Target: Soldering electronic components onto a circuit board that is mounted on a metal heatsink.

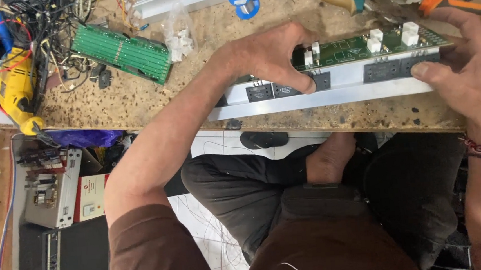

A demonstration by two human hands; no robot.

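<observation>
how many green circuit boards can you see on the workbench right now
2. One green circuit board lies loose at the upper left beside the tangle of wires. The other sits on the metal bar held by both hands; more may be hidden.

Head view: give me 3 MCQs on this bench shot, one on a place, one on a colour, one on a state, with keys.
1. Where does the second green circuit board lie?
A. on the bench, upper left of the hands
B. on the floor
C. under the metal bar

2. What colour is the drill at the bench's left edge?
A. red
B. yellow
C. white

3. What is the left hand doing?
A. resting flat on the bench
B. holding pliers
C. gripping the metal bar and its circuit board

Key: 1 A, it lies beside tangled wires; 2 B, its body is yellow; 3 C, the thumb presses the bar's front while the right hand grips its other end.
</observation>
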